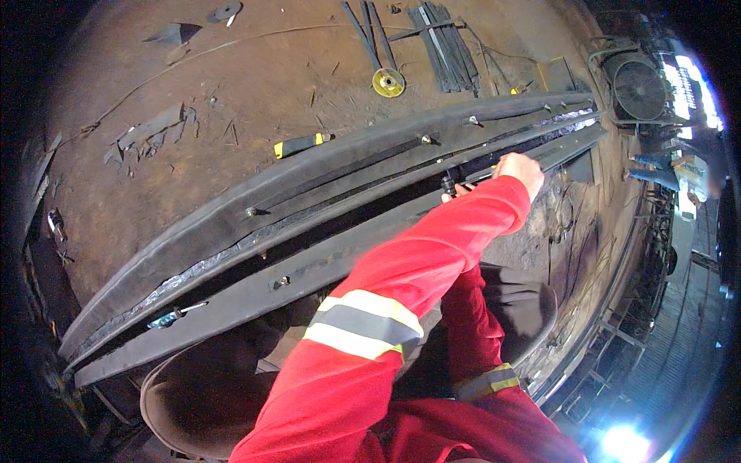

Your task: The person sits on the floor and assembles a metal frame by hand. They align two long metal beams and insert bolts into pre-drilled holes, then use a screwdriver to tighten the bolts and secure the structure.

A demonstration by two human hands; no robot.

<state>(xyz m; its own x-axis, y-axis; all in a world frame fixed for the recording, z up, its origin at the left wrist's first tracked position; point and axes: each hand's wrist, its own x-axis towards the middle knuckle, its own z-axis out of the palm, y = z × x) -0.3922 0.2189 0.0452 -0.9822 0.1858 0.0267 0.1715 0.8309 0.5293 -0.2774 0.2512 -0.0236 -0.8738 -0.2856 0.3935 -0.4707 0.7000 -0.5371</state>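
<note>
Two long dark curved strips lie before me, the far strip (324, 162) and the near strip (224, 297), with bolts standing up from them and a dark gap between. My left hand (521, 171) is closed above the right part of the near strip, its forearm crossing over my right arm. What it grips is hidden. Just left of it, the fingers of my right hand (461, 191) show partly beneath the left sleeve. They are curled at a dark tool (448, 184) with a round black end. My right palm is hidden.
A yellow-and-black handled tool (302, 145) lies beyond the far strip. A teal-handled screwdriver (176, 315) rests on the near strip. Farther off are a yellow disc (388, 82) and dark flat bars (444, 50). A fan (639, 86) and another person (689, 174) are at right.
</note>
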